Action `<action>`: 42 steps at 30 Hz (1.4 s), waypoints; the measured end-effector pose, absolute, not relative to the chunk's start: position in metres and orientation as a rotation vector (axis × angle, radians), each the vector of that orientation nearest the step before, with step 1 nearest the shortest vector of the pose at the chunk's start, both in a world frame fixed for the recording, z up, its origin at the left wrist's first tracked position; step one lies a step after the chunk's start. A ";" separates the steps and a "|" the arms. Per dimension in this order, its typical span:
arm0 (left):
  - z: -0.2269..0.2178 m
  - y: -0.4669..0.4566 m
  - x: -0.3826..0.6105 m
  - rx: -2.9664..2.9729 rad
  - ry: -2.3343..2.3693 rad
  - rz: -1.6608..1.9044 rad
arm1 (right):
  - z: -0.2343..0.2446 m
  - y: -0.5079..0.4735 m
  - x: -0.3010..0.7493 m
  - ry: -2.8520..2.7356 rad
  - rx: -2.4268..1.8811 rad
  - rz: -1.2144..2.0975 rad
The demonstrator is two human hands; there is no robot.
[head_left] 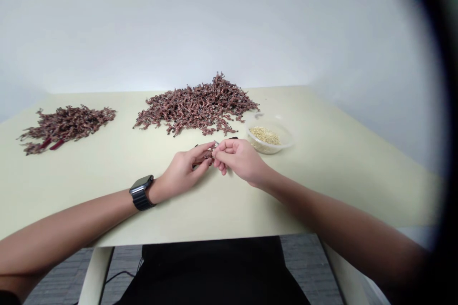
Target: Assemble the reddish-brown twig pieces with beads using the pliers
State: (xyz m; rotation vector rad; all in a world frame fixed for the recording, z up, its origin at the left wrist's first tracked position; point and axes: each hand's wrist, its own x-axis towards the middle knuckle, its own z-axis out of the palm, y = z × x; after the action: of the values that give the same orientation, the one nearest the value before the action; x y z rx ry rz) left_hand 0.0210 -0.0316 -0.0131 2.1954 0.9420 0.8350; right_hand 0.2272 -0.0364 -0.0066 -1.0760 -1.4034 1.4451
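Note:
My left hand (186, 167) and my right hand (238, 157) meet at the middle of the pale table (107, 171), fingers pinched together on one small reddish-brown piece (211, 152) with a thin metal tip; its exact form is too small to make out. A dark tool (232, 138) lies just behind my right hand, mostly hidden. Beyond the hands sits a large heap of the same reddish-brown pieces (198, 107). A clear bowl of small golden bits (268, 137) stands right of my right hand. A black watch (142, 192) is on my left wrist.
A smaller heap of reddish-brown pieces (66, 124) lies at the far left of the table, with red-handled items partly under it. A white wall rises behind. The table's front edge is near my forearms; grey floor and my dark clothing show below.

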 end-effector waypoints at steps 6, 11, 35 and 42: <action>-0.011 -0.032 0.022 2.184 0.935 0.836 | -0.007 -0.036 0.228 -1.413 -1.060 1.441; -0.009 -0.033 0.021 2.179 0.930 0.828 | -0.005 -0.035 0.229 -1.417 -1.073 1.447; -0.011 -0.033 0.021 2.132 0.927 0.813 | -0.003 -0.033 0.231 -1.446 -1.086 1.489; -0.012 -0.034 0.022 2.142 0.925 0.817 | -0.002 -0.033 0.229 -1.427 -1.093 1.496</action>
State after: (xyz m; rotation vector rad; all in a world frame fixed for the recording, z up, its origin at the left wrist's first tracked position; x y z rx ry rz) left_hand 0.0217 -0.0339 -0.0120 2.1420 0.9254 0.8169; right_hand 0.2295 -0.0335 -0.0016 -1.0935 -1.4270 1.4964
